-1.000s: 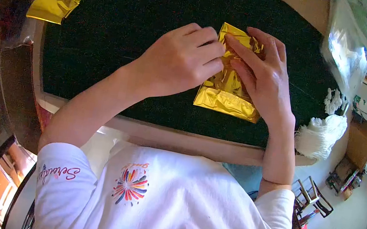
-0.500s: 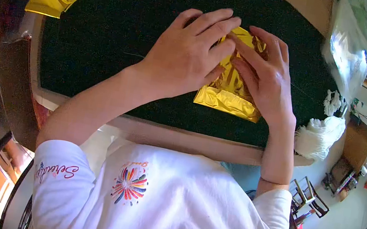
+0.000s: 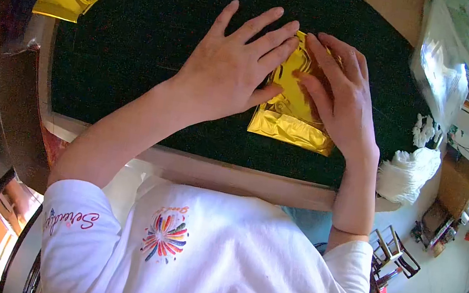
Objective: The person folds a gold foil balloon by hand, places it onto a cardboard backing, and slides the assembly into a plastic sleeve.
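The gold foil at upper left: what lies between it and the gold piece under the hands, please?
In the head view, dark tabletop and the left hand lie between them.

Head camera: worn on person's head | facing: forward, steeply down | range: close above bare left hand (image 3: 231, 64) and bare right hand (image 3: 342, 96) | field: wide, round-edged, white printed fabric shirt (image 3: 248, 258) below, dark-green-topped counter (image 3: 137, 65) above
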Demonstrator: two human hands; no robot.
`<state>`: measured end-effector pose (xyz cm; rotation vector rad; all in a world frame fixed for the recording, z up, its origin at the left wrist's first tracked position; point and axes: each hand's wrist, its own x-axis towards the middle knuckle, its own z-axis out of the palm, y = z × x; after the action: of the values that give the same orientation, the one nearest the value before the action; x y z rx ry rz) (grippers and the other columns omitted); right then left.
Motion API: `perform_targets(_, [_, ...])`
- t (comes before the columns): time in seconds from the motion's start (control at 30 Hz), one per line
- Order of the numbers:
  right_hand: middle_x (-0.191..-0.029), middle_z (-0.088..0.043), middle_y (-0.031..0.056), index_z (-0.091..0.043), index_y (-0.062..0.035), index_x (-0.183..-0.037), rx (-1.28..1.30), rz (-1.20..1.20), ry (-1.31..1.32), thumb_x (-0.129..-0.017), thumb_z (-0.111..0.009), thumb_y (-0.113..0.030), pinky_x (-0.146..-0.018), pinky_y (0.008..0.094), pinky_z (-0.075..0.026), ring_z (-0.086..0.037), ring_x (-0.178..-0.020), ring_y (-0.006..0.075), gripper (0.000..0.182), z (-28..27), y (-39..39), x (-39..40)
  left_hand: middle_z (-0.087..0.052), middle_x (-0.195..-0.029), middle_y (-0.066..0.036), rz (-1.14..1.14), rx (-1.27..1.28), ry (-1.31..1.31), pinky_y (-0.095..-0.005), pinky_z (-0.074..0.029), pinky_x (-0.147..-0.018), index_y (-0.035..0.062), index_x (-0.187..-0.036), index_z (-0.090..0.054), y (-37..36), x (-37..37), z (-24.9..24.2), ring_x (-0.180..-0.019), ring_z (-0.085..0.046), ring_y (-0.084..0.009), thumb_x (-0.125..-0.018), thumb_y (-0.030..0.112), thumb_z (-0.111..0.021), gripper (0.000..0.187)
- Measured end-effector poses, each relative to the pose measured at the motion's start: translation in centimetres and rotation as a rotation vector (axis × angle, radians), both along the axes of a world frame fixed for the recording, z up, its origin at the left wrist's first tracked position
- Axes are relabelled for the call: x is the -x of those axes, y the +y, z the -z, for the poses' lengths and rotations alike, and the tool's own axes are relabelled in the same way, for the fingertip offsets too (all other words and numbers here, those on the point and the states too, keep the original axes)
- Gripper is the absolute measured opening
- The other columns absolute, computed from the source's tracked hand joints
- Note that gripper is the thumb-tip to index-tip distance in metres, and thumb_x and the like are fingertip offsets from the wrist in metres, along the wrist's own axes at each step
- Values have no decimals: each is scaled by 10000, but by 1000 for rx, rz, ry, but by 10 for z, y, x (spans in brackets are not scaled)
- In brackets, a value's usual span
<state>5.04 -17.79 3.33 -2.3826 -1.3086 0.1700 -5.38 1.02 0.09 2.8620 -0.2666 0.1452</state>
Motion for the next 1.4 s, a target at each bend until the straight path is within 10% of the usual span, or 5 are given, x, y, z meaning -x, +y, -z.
perform_targets(0.47, [-1317,-544,141,-641,-82,-1198,53,-34,-62,-876,-625,-70,-1013,428,-443,-533,-1199,335,323,-8,-22,26,-293,-1547,-6,4,-50,34,-579,-193,-1137,146,-1449,-352,-1,0,0,-1432,-254,-247,-845,444,-639,733])
perform_targets(0.93, [-989,-598,52,-685,-39,-1127,-218,381,352,-888,-657,-69,-826,248,-492,-606,-913,140,242,6,-58,-32,-298,-1531,-44,17,-109,66,-585,-142,-1159,141,-1427,-389,1,-2,0,-1443,-218,-231,-917,478,-557,634])
perform_targets(1.4, [-1028,-575,76,-666,-64,-1123,-162,313,228,-785,-749,-76,-872,303,-478,-597,-978,206,348,9,-59,-33,-323,-1514,-46,43,-50,51,-580,-134,-1162,131,-1406,-406,4,-3,-2,-1441,-224,-232,-869,451,-637,666])
